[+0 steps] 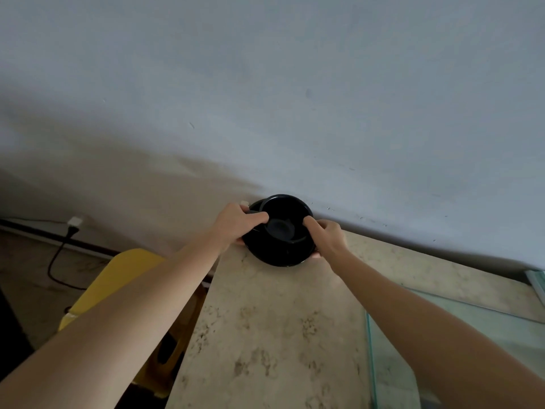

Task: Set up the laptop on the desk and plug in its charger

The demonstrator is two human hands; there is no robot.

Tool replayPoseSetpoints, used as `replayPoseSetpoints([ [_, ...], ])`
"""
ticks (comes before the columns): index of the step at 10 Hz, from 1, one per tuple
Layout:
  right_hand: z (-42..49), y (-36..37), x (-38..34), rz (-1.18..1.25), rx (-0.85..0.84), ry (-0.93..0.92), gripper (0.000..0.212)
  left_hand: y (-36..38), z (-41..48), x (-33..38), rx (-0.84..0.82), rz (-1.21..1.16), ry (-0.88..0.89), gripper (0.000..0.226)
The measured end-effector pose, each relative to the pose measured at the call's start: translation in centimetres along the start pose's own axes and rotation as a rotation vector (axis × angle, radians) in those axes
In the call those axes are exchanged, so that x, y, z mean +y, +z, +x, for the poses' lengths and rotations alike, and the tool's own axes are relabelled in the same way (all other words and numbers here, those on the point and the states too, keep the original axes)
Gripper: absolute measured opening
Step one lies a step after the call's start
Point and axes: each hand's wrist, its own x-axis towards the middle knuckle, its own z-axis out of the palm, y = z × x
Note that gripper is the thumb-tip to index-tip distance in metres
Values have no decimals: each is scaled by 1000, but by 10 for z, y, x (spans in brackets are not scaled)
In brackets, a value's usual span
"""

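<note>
Left hand (234, 224): grasped black bowl (280, 252), left rim.
Right hand (330, 237): grasped right rim.
Bowl position: far desk (265, 335) edge, by wall (295, 84).

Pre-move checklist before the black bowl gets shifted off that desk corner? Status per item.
1. Left hand grip on black bowl: ok, fingers are hooked over its rim.
2. Right hand grip: ok, fingers are curled into the bowl from the other side.
3. Black plate under the bowl held with it: cannot tell.
4. Desk space for the laptop: ok, bare marble nearer the person.
5. Wall outlet free: cannot tell, a black plug already sits in it.
6. Laptop in view: not ok, none visible.
</note>
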Motion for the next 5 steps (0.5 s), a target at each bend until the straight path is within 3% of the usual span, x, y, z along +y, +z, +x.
replayPoseSetpoints([
  [2, -5, 1, 8, 56, 34, -36, 53, -7, -13, -5, -63, -127, 51, 19],
  [4, -34, -9, 17, 304, 39, 81, 44, -18, -52, -20, -53, -54, 60, 55],
  [5, -65, -11, 29, 389, 32, 130, 39, -15, -80, -23, -60, -20, 129, 61],
])
